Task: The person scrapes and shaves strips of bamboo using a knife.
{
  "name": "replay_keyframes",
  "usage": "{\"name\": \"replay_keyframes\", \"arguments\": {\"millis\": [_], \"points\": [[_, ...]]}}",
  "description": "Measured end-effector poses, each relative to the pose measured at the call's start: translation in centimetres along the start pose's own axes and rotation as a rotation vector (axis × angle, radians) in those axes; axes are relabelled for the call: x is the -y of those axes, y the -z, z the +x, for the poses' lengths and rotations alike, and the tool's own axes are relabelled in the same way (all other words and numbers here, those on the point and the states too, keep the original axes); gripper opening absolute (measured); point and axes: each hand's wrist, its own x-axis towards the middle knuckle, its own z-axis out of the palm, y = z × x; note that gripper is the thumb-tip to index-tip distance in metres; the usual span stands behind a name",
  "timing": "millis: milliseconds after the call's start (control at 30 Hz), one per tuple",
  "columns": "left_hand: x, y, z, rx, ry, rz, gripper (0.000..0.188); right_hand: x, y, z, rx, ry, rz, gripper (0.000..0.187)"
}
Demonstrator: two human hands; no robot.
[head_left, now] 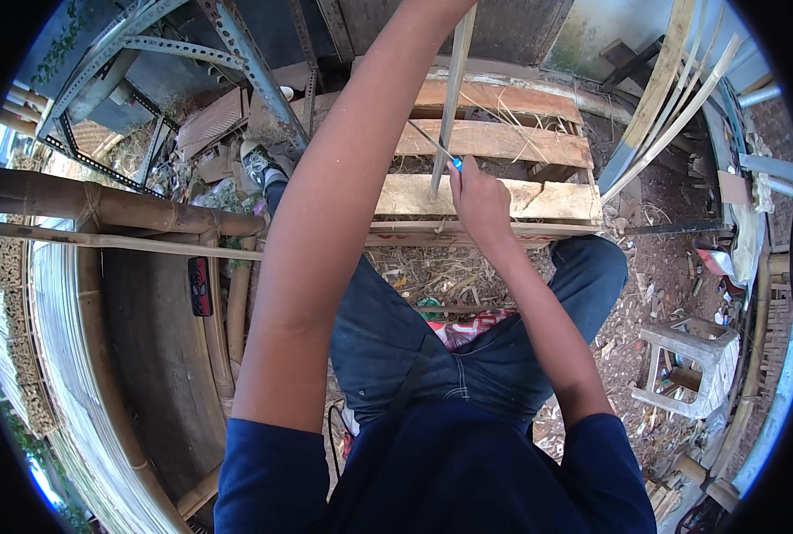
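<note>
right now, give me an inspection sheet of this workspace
surface: wooden pallet on dirt ground, straw scattered over it
job's things: long thin bamboo strip standing upright on the pallet; blue-handled blade set against it
clutter: wood chips and scraps on the ground, small stool at right, loose strips leaning at upper right
grippers: right hand gripping the blade at the strip; left hand out of view past the top edge, arm raised along the strip
cables: nothing seen
surroundings: bamboo frame at left, metal angle frame at upper left, outdoor yard
</note>
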Motion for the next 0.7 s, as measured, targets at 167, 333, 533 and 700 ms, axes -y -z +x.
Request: {"name": "replay_keyframes", "arguments": {"millis": [167, 333, 533, 700], "points": [[0.7, -1.7, 0.2, -0.081, -0.072, 0.157, 0.061, -3.6, -6.4, -2.0, 0.201, -0.036, -0.126, 0.028], [0.1, -0.9, -0.5, -0.058, -0.067, 0.221, 0.062, -1.4, -2.7, -1.0, 0.146, -0.015, -0.051, 0.028], [1.0, -2.9, -0.8, 0.008, 0.008, 0.041, 0.058, -6.4, -8.3, -6.4, 0.319, -0.145, -0.072, 0.030], [-0.6, 0.5, 0.2, 0.037, 0.165, -0.062, 0.055, -2.5, -1.9, -3.6, 0.086, -0.012, -0.017, 0.027]]}}
